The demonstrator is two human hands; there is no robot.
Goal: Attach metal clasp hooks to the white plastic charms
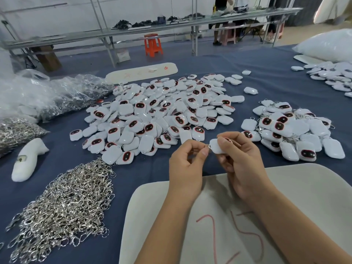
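My right hand [240, 159] grips a white plastic charm [216, 147] above the table's near middle. My left hand [187, 161] pinches a small metal clasp hook [207, 146] right at the charm's left end; the hook is mostly hidden by my fingers. A big heap of loose white charms [158, 115] with dark red-rimmed faces lies behind my hands. To the right is a smaller pile of charms with hooks on them [293, 132]. A heap of silver clasp hooks [66, 206] lies at the near left.
A white foam board [285, 197] with red marks lies under my forearms on the blue table cloth [148, 172]. Clear bags of hooks [57, 94] and a white foam shape [28, 159] sit at the left. More charms [331, 77] and a white bag [331, 44] are far right.
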